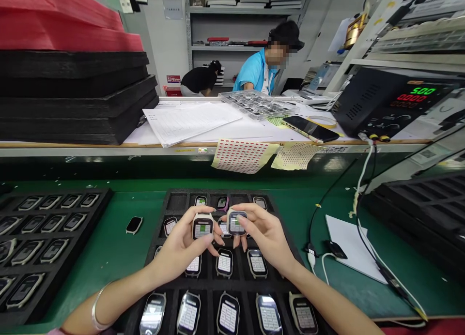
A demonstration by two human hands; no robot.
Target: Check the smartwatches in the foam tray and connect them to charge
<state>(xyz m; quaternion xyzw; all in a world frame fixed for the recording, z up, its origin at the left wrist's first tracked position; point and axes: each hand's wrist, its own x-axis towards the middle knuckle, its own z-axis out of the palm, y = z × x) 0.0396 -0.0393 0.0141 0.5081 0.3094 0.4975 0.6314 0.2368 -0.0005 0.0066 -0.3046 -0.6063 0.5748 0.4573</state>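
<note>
My left hand (183, 245) grips a small white-cased smartwatch body (202, 226) with a lit screen, held upright above a black foam tray (174, 202). My right hand (263, 236) pinches a second watch body (236, 222), also lit, right beside the first. Both hands hover over the middle of the tray. Its pockets hold several more watch bodies with glowing screens, such as one watch in a pocket (224, 263). A few pockets in the tray's far row stand empty.
A second foam tray (58, 272) of dark-screened watches lies at the left, with one loose watch (134, 224) on the green mat. At right are a white pad (354, 248), cables, black trays and a power supply (392, 102). Across the bench a person (267, 64) sits.
</note>
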